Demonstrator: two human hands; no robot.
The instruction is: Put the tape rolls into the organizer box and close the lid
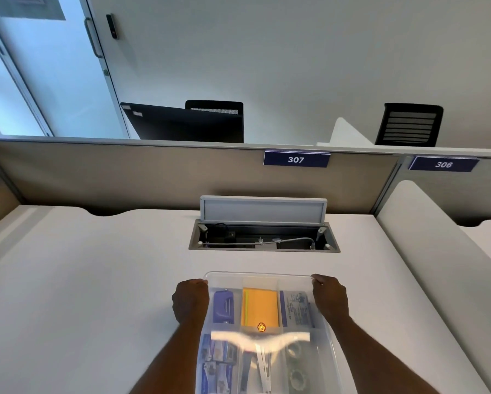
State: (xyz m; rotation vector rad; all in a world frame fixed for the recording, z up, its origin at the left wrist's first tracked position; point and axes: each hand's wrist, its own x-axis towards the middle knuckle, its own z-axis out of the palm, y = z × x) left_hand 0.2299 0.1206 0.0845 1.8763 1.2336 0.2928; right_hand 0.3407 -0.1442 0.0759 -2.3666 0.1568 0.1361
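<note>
Your left hand (190, 301) is gripping the left far corner of the clear lid (262, 280), fingers curled over its edge and pressing on the plastic. Just right of that hand, the organizer box (328, 354) is sitting on the white desk (82, 294), running from mid-desk down to the bottom edge of the view. The lid is lying over the box; whether it is latched cannot be told.

Through the lid, left far compartment: a blue stapler-like item (223, 307). Below it, left near compartment: blue-and-white packets (214, 362), detail blurred. Centre far compartment: a yellow pad (259, 307), with a small orange glint on the lid above its near edge. Centre near compartment: pale strips, too blurred to name. Right far compartment: a printed blue-grey packet (296, 308). Right near compartment: two tape rolls (295, 362) are lying flat, one behind the other, inside the box under the lid.

Your right hand (330, 298) is gripping the right far corner of the lid, fingers wrapped over the edge.

Beyond the box, a cable hatch (264, 237) in the desk is standing open, flap tilted up against the partition (153, 172).
</note>
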